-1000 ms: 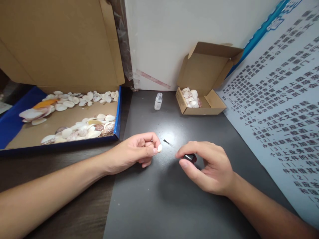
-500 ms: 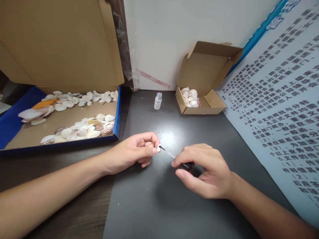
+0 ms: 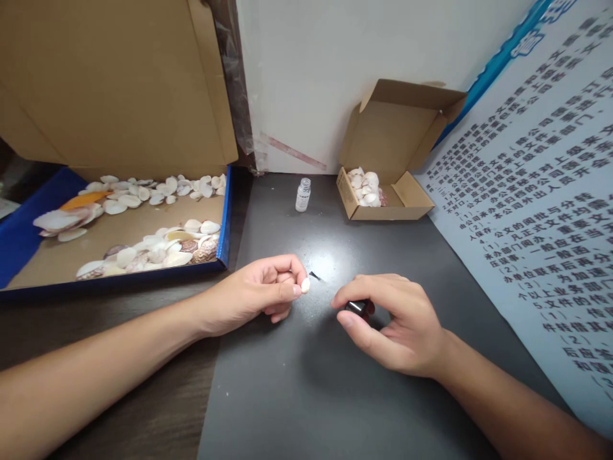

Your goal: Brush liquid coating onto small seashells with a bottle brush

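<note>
My left hand (image 3: 272,287) pinches a small white seashell (image 3: 305,285) between thumb and fingertip. Facing it, my right hand (image 3: 393,322) is closed round the black cap of a small applicator brush (image 3: 357,308). The brush's thin clear stem points left, and its dark bristle tip (image 3: 315,276) is just right of the shell, with a slight gap in view. Behind both hands, a little glass bottle (image 3: 302,195) with a white label stands upright and uncapped on the dark grey mat (image 3: 268,396).
At left, an open blue-sided cardboard box (image 3: 115,276) holds many shells in two groups. A smaller open brown box (image 3: 393,213) with white shells stands at the back right. A white panel (image 3: 297,83) rises behind, and a printed sheet (image 3: 541,211) slants along the right.
The brush tip has come off the shell and now sits slightly up and to the right of it. My left hand has barely moved.
</note>
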Available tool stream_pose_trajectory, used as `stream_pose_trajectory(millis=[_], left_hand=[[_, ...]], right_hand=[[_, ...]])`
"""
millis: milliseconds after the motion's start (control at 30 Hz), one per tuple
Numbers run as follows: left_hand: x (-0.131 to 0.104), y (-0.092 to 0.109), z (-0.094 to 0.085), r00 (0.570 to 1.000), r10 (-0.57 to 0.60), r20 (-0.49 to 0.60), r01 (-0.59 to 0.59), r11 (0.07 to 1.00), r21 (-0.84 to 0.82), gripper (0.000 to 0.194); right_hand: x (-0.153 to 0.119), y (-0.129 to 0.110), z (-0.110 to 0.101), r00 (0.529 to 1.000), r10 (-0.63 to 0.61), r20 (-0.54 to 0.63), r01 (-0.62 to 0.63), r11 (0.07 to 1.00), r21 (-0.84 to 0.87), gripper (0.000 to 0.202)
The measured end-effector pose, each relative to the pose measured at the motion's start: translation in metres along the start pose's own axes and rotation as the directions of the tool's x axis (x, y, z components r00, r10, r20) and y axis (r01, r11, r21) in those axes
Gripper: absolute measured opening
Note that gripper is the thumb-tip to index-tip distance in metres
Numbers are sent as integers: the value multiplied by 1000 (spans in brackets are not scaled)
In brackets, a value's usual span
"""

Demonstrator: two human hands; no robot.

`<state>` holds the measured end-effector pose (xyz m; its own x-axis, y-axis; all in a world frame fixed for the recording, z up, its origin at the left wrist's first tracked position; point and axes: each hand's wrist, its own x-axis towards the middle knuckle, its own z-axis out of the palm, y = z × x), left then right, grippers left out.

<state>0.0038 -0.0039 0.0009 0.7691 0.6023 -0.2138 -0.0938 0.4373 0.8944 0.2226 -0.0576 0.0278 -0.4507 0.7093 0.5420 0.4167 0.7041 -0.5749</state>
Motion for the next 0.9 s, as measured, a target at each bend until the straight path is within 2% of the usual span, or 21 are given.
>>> stream_pose_trajectory(millis=[233,467,667,833,900], left_hand=[[0,0,0,1000,6,4,-6,1000,5,24],[0,0,0,1000,1,3,-1,1000,-6,23],[-2,0,1,1000,0,2,0,1000,-8,25],[-1,1,1,1000,-6,0,6,1000,-4,25],[0,1,0,1000,-5,4,5,1000,-4,25]], right_hand=[[-2,-2,0,999,-43,14,42,997,65,4],[0,-1,-1,994,104,-16,-105,994,-27,7],[-2,-3,-1,1000,-24,6,23,998,54,6],[-1,-1,0,999,34,-4,-34,999,0,7],[-1,-1,0,1000,20,-13,-19,1000,14,7]])
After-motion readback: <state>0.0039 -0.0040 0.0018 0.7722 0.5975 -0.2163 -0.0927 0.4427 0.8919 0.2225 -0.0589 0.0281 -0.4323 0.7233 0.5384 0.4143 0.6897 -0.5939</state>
